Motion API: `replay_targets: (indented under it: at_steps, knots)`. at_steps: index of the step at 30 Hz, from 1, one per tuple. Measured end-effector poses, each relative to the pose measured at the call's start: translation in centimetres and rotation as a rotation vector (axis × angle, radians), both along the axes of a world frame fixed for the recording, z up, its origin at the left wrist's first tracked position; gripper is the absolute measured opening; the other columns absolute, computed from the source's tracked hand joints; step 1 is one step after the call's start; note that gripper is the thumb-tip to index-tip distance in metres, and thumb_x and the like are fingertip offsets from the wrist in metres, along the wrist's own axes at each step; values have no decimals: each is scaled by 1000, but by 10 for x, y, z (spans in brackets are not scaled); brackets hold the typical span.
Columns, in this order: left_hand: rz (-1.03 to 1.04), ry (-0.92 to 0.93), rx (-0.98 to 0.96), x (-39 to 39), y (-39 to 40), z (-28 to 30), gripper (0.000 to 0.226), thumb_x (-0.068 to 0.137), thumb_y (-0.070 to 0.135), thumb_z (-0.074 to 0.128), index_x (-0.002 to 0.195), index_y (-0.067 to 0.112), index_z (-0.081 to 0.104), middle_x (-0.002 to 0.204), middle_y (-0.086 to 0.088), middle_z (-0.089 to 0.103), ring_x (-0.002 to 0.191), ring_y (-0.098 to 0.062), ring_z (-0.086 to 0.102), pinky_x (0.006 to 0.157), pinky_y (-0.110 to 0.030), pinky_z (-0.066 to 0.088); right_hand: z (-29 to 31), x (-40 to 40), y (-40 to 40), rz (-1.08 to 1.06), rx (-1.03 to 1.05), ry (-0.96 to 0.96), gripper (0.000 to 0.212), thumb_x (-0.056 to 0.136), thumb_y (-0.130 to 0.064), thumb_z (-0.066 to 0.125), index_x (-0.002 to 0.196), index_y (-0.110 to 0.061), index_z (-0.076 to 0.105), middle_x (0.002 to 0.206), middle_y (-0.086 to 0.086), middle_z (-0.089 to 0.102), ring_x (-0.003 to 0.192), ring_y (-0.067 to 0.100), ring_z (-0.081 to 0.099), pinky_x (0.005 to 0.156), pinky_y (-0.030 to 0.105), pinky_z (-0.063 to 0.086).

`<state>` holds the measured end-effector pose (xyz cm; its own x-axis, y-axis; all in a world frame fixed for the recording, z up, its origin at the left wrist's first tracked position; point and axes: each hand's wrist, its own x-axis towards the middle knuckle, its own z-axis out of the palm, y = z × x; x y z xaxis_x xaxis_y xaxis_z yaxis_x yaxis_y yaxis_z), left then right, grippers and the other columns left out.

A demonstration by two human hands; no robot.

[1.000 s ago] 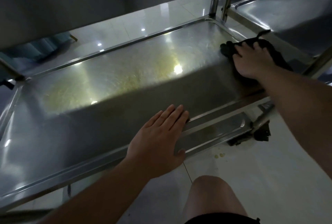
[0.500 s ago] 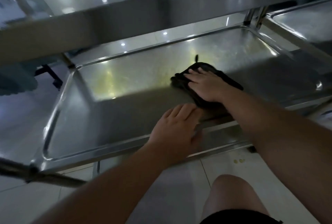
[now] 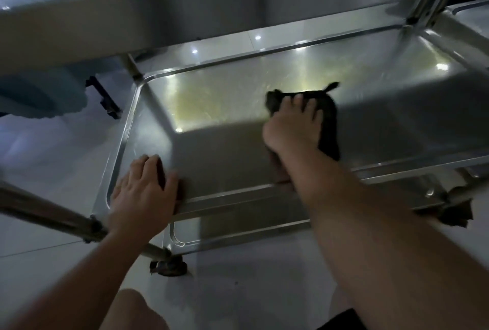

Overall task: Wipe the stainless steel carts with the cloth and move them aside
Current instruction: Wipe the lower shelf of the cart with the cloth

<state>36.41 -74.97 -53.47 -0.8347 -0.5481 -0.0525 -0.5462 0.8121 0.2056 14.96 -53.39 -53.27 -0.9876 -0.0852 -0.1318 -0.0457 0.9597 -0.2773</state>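
Wiping is the step in hand: my right hand (image 3: pixel 293 125) lies flat on the dark cloth (image 3: pixel 328 120), fingers spread and straight, pressing it onto the middle shelf (image 3: pixel 238 96) of the cart. That grip is open-handed, a press and not a pinch. The cloth sits around the middle of the tray, slightly toward its near rim, with a small corner sticking up on the far side. My left hand (image 3: pixel 145 192) rests on the tray's near left corner, fingers loosely bent over the rim, steadying the cart and holding nothing else.

Yellowish streaks show on the far left part of the tray, so I judge the next move calls for sweeping the cloth left and farther in, keeping even pressure so it does not bunch.

Apart from the cloth, the tray holds nothing I can see. A lower shelf (image 3: pixel 238 234) shows beneath, its contents mostly hidden. The upper shelf (image 3: pixel 185 12) hangs overhead.
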Motion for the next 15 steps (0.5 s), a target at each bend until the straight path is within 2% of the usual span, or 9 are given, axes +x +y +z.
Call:
replay_targets:
  at_steps: [4, 8, 12, 15]
  knots:
    - [13, 9, -15, 1, -1, -1, 64, 107, 59, 35, 163, 28, 28, 172, -3, 23, 157, -28, 24, 128, -55, 20, -5, 48, -88, 270, -41, -10, 65, 107, -34, 19, 167, -18, 2, 175, 6, -8, 159, 37, -11, 127, 54, -8]
    - [16, 60, 26, 1, 0, -1, 67, 107, 60, 29, 165, 28, 25, 174, 0, 21, 160, -23, 17, 130, -50, 14, -2, 35, -67, 373, -44, -3, 61, 109, -40, 18, 167, -27, 8, 175, -2, -3, 161, 29, -5, 128, 49, -5]
    - [-1, 46, 59, 0, -4, -1, 70, 105, 64, 26, 165, 29, 25, 175, 1, 18, 161, -22, 15, 130, -51, 14, -3, -1, 8, 180, 32, 61, 60, 107, -42, 24, 166, -29, 20, 175, -4, 9, 160, 29, 9, 128, 50, 7]
    - [-83, -32, 84, -2, -21, 3, 76, 102, 70, 17, 167, 32, 19, 177, 2, 12, 162, -20, 11, 129, -51, 13, -4, -12, 39, -10, 65, 20, 61, 107, -41, 20, 166, -29, 14, 175, -4, 4, 161, 29, 4, 129, 51, 5]
